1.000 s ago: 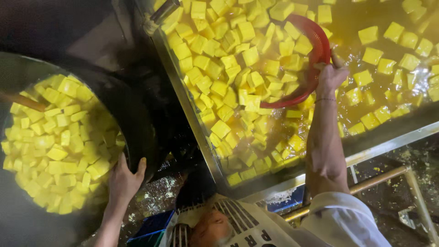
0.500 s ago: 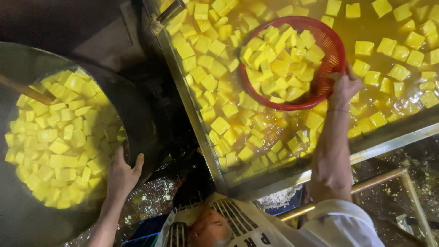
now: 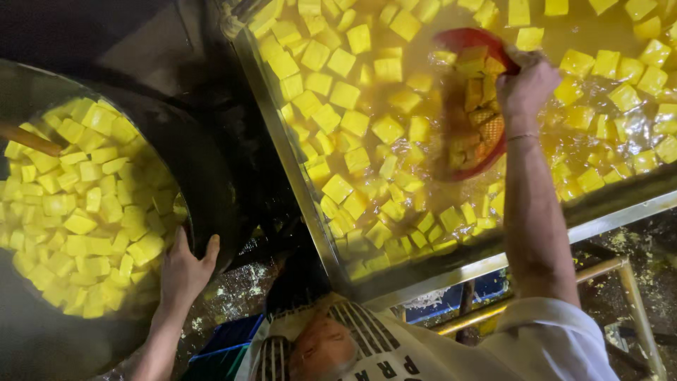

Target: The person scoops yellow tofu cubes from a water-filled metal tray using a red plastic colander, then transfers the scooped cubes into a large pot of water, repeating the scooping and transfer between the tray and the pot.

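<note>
Your red strainer (image 3: pixel 474 106) carries yellow cubes (image 3: pixel 479 77), and more yellow cubes float in amber-yellow liquid inside the silver metal tray (image 3: pixel 296 183). The round black pan (image 3: pixel 204 176) holds paler yellow cubes with a brown wooden handle (image 3: pixel 28 140) across them. Your shirt (image 3: pixel 451 346) is white with dark stripes, and a blue crate (image 3: pixel 229 339) sits below.

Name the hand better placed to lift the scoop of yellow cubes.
Right. The right hand grips the red strainer, loaded with cubes, in the metal tray; the left hand only rests on the dark pot.
</note>
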